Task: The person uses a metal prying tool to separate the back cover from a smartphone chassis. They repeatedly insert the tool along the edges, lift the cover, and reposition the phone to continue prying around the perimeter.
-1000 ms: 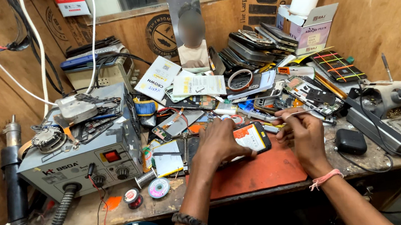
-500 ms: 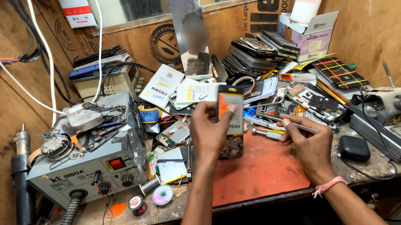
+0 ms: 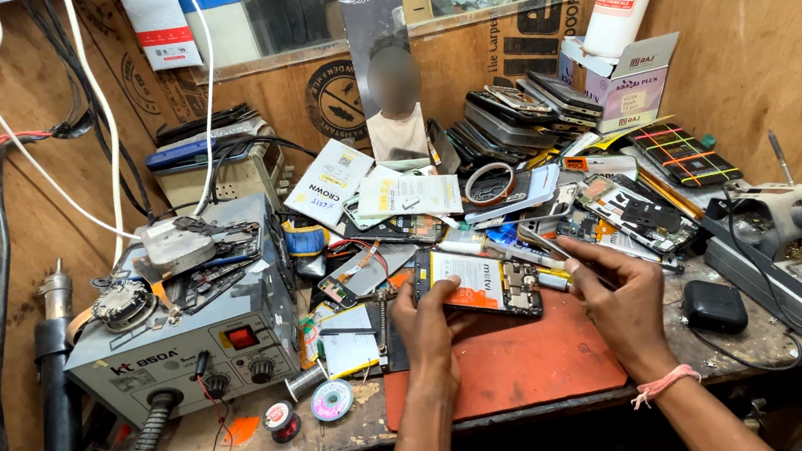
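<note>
My left hand (image 3: 430,325) grips the near left edge of an opened phone (image 3: 480,283) whose back is off, so its battery and circuit board show. The phone lies tilted at the far edge of an orange work mat (image 3: 517,363). My right hand (image 3: 618,293) rests just right of the phone and pinches thin metal tweezers (image 3: 546,242), whose tips point up and left over the phone's right end. A pink band is on my right wrist.
A grey hot-air rework station (image 3: 194,338) with its black hose stands at the left. Stacked phones and spare parts (image 3: 519,113) crowd the back of the bench. A small black case (image 3: 712,305) and a soldering stand (image 3: 790,211) sit at the right, solder reels (image 3: 330,401) near the front edge.
My left hand had lifted the phone upright half a second ago; now it has lowered it back onto the mat's far edge. My right hand has shifted slightly left with the tweezers.
</note>
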